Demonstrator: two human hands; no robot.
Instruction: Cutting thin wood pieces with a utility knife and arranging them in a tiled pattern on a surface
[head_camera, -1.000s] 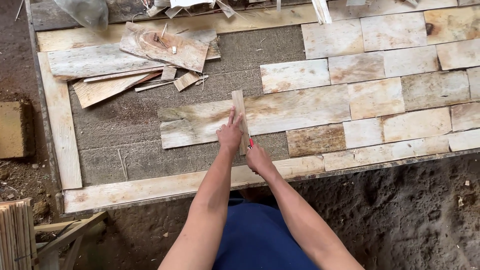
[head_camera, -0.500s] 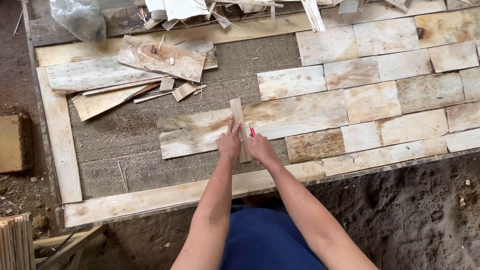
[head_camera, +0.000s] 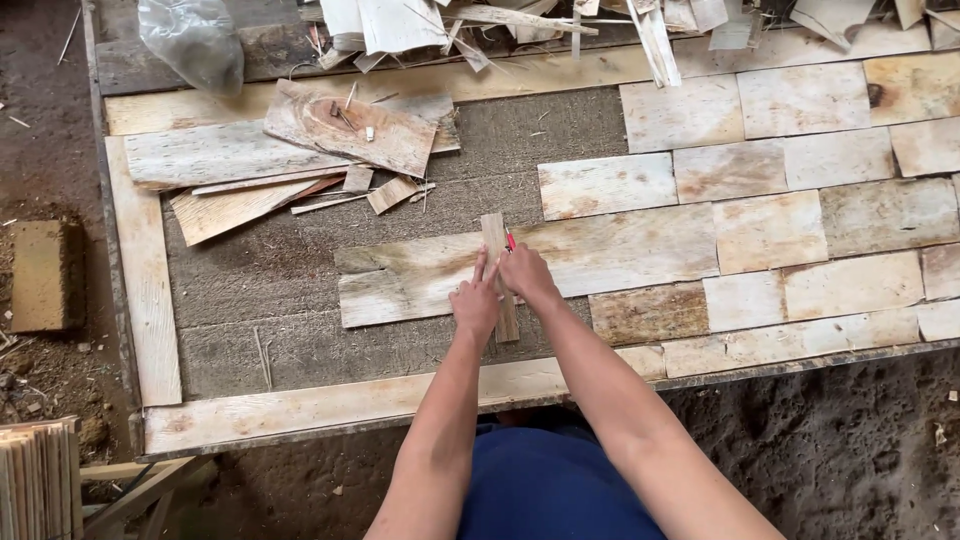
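Our left hand (head_camera: 474, 305) presses flat on the narrow wood strip (head_camera: 498, 272) lying upright across the long veneer sheet (head_camera: 420, 280) mid-bench (head_camera: 150, 300); our right hand (head_camera: 525, 272), fingers pinched around a red pencil (head_camera: 510, 240), sits against the strip's edge.

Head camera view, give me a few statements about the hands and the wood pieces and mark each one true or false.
1. The left hand presses on a narrow wood strip laid across a long veneer sheet. True.
2. The right hand holds a hammer. False: it holds a red pencil against the strip.
3. A clear plastic bag lies at the upper left. True.
4. The narrow strip lies parallel to the long sheet. False: it crosses it.
5. Loose scraps are piled at the right end. False: they lie upper left.
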